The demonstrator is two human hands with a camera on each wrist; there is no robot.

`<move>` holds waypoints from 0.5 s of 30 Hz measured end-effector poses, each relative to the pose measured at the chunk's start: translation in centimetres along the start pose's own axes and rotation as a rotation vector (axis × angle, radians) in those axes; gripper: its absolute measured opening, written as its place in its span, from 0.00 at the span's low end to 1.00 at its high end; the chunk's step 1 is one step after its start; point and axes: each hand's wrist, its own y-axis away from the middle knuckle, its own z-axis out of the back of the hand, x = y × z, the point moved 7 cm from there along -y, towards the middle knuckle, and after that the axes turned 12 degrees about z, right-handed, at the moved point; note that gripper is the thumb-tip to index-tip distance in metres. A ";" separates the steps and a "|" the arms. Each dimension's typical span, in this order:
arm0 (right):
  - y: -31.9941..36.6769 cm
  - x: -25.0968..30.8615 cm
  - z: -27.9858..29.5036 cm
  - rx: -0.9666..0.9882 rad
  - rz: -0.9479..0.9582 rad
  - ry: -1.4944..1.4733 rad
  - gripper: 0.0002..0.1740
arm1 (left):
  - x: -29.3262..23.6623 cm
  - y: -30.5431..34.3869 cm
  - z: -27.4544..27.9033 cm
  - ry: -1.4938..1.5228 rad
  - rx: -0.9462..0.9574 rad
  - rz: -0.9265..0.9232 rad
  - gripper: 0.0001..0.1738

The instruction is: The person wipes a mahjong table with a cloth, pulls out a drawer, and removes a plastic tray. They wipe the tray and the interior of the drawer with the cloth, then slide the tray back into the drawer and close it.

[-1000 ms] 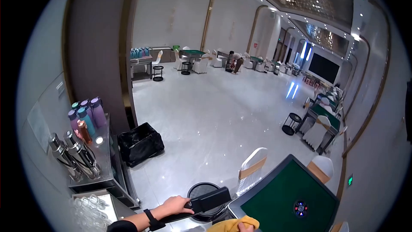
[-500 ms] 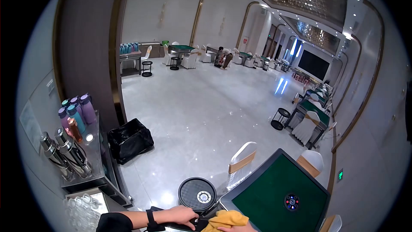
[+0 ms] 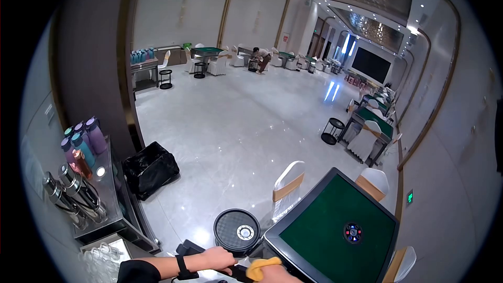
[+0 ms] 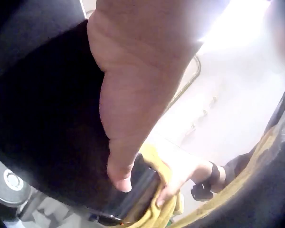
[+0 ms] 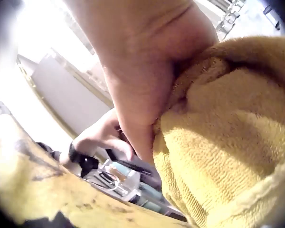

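My left hand (image 3: 217, 260) grips a long black object (image 3: 193, 247) at the bottom of the head view; in the left wrist view the thumb of the left hand (image 4: 128, 109) lies along the dark object (image 4: 61, 118). My right hand (image 3: 280, 274) holds a yellow cloth (image 3: 263, 268) against the object's near end. In the left wrist view the yellow cloth (image 4: 168, 209) wraps round that end. The right wrist view has the cloth (image 5: 228, 142) bunched under the right hand (image 5: 137, 61), whose fingertips are hidden.
A green-topped table (image 3: 325, 220) stands at right, with white chairs (image 3: 287, 188) around it. Beside it is a round black stand (image 3: 236, 225). At left are a black bin (image 3: 151, 170), steel flasks (image 3: 78, 188), coloured bottles (image 3: 97, 137) and glass cups (image 3: 99, 262). Someone bends far off (image 3: 262, 60).
The black object has swung from pointing right to pointing up and left, with the left hand still on it. The cloth has moved against its near end. The head view has shifted slightly.
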 end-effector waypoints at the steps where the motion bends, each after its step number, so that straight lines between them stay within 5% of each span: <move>1: 0.8 -2.4 -1.2 -0.019 -0.055 0.001 0.22 | 0.6 0.5 0.6 -0.029 0.002 0.011 0.25; 4: 1.9 -6.0 -2.9 -0.075 -0.132 0.048 0.22 | 1.7 1.0 1.1 -0.086 -0.066 0.048 0.22; 6: 1.1 -3.2 -1.8 -0.112 -0.073 0.119 0.20 | 1.2 1.3 2.9 -0.082 -0.131 0.073 0.18; 7: 0.5 -2.7 -1.7 0.117 -0.306 0.119 0.22 | 1.4 1.3 3.7 -0.107 -0.189 0.081 0.16; 12: -4.2 -11.5 -7.5 -0.245 -0.179 0.226 0.30 | 5.5 -0.8 5.5 -0.302 -0.221 0.206 0.11; 15: -4.9 -11.9 -6.6 -0.360 -0.205 0.090 0.30 | 3.7 2.4 10.3 -0.262 -0.857 0.070 0.14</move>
